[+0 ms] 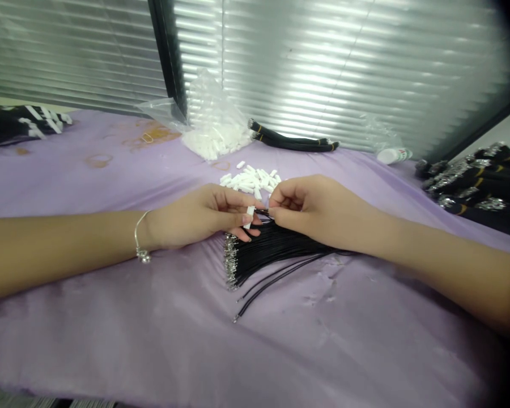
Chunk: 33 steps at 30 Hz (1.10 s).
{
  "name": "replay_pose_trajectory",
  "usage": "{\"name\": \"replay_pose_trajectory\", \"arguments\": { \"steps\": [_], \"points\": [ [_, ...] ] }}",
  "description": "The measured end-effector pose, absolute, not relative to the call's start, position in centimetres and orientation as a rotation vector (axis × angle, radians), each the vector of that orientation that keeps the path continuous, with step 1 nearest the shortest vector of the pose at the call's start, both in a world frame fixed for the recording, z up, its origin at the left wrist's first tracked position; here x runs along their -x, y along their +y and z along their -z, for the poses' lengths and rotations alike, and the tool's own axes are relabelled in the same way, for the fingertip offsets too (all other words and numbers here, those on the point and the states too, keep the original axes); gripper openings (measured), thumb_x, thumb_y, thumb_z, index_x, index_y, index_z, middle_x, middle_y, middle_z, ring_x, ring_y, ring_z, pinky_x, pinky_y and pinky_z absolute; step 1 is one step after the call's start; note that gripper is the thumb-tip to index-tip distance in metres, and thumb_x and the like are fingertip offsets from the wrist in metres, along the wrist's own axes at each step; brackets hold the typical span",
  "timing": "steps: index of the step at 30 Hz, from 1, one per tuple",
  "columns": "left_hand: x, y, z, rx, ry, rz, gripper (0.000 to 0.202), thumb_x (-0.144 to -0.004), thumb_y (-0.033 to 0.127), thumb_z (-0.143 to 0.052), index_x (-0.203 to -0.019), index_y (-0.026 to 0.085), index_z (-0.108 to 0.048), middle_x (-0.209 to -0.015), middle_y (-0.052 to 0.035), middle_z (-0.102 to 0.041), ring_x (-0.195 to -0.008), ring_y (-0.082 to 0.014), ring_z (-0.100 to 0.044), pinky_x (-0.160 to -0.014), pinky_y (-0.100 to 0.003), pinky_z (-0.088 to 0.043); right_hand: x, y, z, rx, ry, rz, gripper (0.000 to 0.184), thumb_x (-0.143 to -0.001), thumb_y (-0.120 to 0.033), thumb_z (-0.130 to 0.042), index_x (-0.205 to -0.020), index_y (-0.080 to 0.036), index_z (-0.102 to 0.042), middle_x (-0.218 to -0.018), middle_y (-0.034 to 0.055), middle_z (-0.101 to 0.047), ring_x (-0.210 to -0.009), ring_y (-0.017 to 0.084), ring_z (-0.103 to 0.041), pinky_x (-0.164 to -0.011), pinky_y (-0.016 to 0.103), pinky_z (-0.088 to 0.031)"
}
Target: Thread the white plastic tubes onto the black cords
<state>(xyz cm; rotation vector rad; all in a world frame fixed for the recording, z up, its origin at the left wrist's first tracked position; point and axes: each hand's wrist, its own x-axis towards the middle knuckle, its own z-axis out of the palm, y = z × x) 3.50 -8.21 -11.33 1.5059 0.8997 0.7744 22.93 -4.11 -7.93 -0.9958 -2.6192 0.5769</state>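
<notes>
Between the thumb and fingers of my left hand (212,215) is a small white connector housing (249,217). My right hand (310,207) pinches a thin black wire (262,212) close to its end, just right of the housing. Whether the wire tip sits inside the housing I cannot tell. Under both hands lies a bundle of black wires (272,249) with bare metal terminals (230,263) at the left end. A few wires (263,289) are spread apart in front of it. Behind my hands is a loose pile of white housings (250,179).
A clear plastic bag of white pieces (216,139) stands at the back, beside tied black wire bundles (295,141). More bundles lie at right (484,181). Wires with white ends (42,120) lie far left. Rubber bands (153,135) and a white round lid (393,155) rest on the purple cloth (153,328).
</notes>
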Motion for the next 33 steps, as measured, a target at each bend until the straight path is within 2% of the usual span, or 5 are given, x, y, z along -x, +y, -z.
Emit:
{"name": "replay_pose_trajectory", "arguments": {
  "steps": [8,15,19,28,33],
  "points": [
    [-3.5,-8.4,11.2,-1.484,0.923,-0.766,0.028,-0.082,0.014,-0.052,-0.107,0.02,-0.062,-0.092,-0.0021,-0.064,-0.08,-0.0092,-0.06,-0.073,-0.021,-0.053,-22.9,-3.9,7.8,1.072,-2.627,-0.782,0.017,-0.076,-0.029,-0.047,-0.069,-0.016,-0.055,-0.059,-0.0013,-0.052,-0.051,0.007,-0.042,-0.043,0.021,-0.028],
    [-3.5,-8.2,11.3,-1.484,0.905,-0.75,0.029,-0.082,0.017,-0.052,-0.109,0.021,-0.06,-0.095,-0.0021,-0.063,-0.082,-0.0108,-0.06,-0.075,-0.023,-0.051,-23.1,-4.0,8.0,0.927,-2.669,-0.583,0.013,-0.074,-0.022,-0.047,-0.063,-0.016,-0.051,-0.055,-0.003,-0.048,-0.05,0.007,-0.041,-0.046,0.02,-0.031],
    [-3.4,-8.2,11.3,-1.466,0.891,-0.752,0.029,-0.081,0.017,-0.053,-0.109,0.02,-0.06,-0.094,-0.0026,-0.062,-0.083,-0.011,-0.06,-0.075,-0.023,-0.051,-23.2,-3.9,8.1,0.877,-2.671,-0.603,0.009,-0.073,-0.018,-0.048,-0.065,-0.016,-0.052,-0.058,-0.0031,-0.049,-0.053,0.007,-0.043,-0.049,0.02,-0.032],
    [-3.4,-8.2,11.5,-1.432,0.869,-0.754,0.025,-0.081,0.017,-0.053,-0.105,0.019,-0.062,-0.095,-0.0028,-0.061,-0.085,-0.0109,-0.059,-0.076,-0.023,-0.051,-23.4,-3.8,8.6,0.852,-2.613,-0.604,0.021,-0.083,-0.03,-0.044,-0.068,-0.016,-0.051,-0.058,-0.003,-0.045,-0.053,0.007,-0.038,-0.048,0.021,-0.03],
    [-3.3,-8.2,11.4,-1.438,0.854,-0.759,0.026,-0.081,0.017,-0.053,-0.106,0.02,-0.062,-0.089,-0.0017,-0.062,-0.081,-0.0101,-0.059,-0.076,-0.022,-0.051,-23.4,-4.0,8.8,0.828,-2.608,-0.63,0.018,-0.083,-0.028,-0.045,-0.07,-0.016,-0.051,-0.059,-0.0025,-0.046,-0.053,0.007,-0.039,-0.048,0.021,-0.03]
  ]
}}
